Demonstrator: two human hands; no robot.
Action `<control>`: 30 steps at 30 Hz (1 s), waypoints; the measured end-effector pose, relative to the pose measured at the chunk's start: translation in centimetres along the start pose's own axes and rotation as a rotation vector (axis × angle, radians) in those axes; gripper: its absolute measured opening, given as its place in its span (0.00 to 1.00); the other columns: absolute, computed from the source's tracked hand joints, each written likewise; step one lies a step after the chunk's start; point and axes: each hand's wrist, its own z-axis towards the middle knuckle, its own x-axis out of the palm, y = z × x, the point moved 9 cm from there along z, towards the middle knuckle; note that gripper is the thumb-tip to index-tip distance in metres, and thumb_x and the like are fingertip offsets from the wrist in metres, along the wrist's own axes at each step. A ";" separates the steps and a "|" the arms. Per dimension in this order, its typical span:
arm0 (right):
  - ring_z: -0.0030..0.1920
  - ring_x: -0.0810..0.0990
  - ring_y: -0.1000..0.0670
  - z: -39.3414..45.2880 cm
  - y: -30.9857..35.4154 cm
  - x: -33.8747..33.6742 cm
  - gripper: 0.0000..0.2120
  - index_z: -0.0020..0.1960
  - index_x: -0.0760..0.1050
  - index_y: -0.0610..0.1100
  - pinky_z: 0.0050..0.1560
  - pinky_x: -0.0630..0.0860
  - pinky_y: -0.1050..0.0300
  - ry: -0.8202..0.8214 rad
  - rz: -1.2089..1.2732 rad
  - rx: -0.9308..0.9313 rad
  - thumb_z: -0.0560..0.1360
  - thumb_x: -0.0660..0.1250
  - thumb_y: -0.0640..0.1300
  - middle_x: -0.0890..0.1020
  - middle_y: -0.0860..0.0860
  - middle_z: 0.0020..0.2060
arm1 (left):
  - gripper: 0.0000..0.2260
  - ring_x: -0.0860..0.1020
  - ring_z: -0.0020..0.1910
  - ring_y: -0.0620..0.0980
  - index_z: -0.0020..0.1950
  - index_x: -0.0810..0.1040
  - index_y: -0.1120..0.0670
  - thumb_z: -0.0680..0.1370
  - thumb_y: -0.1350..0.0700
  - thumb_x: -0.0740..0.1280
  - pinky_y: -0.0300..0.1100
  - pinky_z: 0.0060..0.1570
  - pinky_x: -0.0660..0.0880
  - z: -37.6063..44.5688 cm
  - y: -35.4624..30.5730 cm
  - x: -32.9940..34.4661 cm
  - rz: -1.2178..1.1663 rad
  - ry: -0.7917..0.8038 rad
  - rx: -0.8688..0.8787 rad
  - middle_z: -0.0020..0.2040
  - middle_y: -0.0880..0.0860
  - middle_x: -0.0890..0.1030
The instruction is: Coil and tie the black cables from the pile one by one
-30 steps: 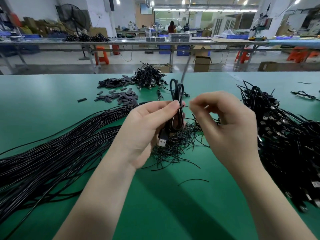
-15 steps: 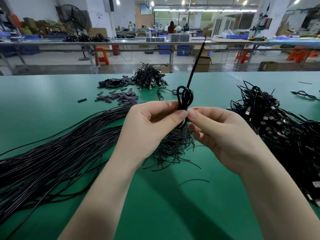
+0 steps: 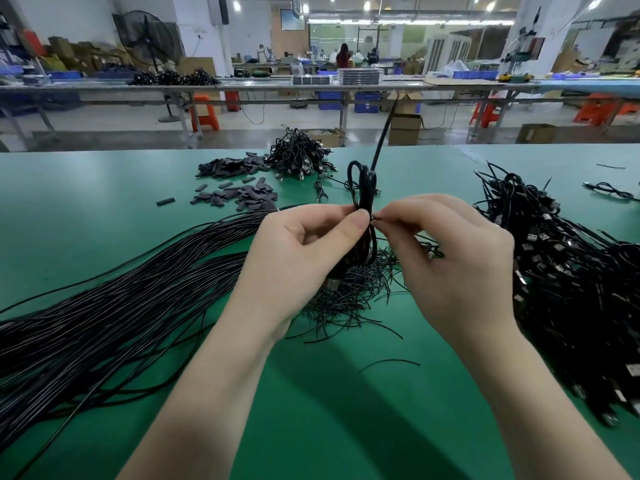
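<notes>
green table (image 3: 104, 209) | loose cables (image 3: 121, 306) left | wire ties (image 3: 346, 299) centre | coiled cables (image 3: 571, 278) right

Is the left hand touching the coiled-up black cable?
Touching. The head view shows the left hand gripping the coiled cable around its middle, thumb pressed against the strands.
</notes>
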 end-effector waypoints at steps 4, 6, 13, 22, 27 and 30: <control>0.39 0.79 0.41 -0.7 1.8 0.0 0.06 0.47 0.83 0.34 0.48 0.73 0.57 -0.032 -0.207 -0.293 0.74 0.69 0.28 0.82 0.41 0.40 | 0.07 0.78 0.29 0.42 0.39 0.87 0.52 0.68 0.50 0.72 0.31 0.28 0.72 -0.4 1.7 1.0 -0.170 0.125 -0.267 0.33 0.48 0.82; 0.41 0.80 0.46 -0.5 1.2 -0.1 0.06 0.48 0.83 0.38 0.48 0.73 0.62 -0.036 -0.124 -0.192 0.75 0.70 0.31 0.82 0.44 0.41 | 0.08 0.79 0.30 0.42 0.41 0.86 0.52 0.68 0.50 0.72 0.30 0.27 0.72 -0.2 1.5 0.5 -0.183 0.092 -0.241 0.34 0.49 0.83; 0.36 0.81 0.59 -2.1 -4.3 2.8 0.07 0.40 0.85 0.55 0.36 0.76 0.67 0.131 0.639 0.770 0.66 0.75 0.57 0.85 0.54 0.36 | 0.10 0.83 0.45 0.44 0.49 0.85 0.49 0.68 0.51 0.74 0.35 0.46 0.77 0.4 0.2 -1.0 -0.086 -0.001 -0.001 0.46 0.50 0.86; 0.34 0.78 0.55 -3.1 -4.3 4.4 0.15 0.43 0.86 0.45 0.37 0.76 0.66 0.185 0.951 0.945 0.59 0.76 0.50 0.84 0.50 0.35 | 0.10 0.83 0.49 0.42 0.49 0.86 0.47 0.72 0.59 0.74 0.32 0.49 0.77 0.2 -1.2 0.0 -0.037 0.090 0.145 0.47 0.46 0.86; 0.38 0.78 0.54 -2.9 -4.0 4.4 0.10 0.41 0.85 0.45 0.42 0.76 0.64 0.151 0.994 0.924 0.60 0.75 0.47 0.84 0.50 0.37 | 0.09 0.83 0.49 0.42 0.50 0.85 0.47 0.72 0.57 0.73 0.32 0.49 0.76 0.1 -1.5 -0.3 0.010 0.113 0.141 0.48 0.45 0.86; 0.36 0.80 0.56 -1.8 -3.4 3.1 0.04 0.42 0.84 0.46 0.41 0.75 0.64 0.098 0.799 0.740 0.66 0.75 0.41 0.85 0.51 0.35 | 0.06 0.83 0.44 0.41 0.48 0.85 0.47 0.72 0.56 0.72 0.31 0.44 0.76 0.0 -1.4 -0.2 0.041 0.089 0.126 0.44 0.45 0.86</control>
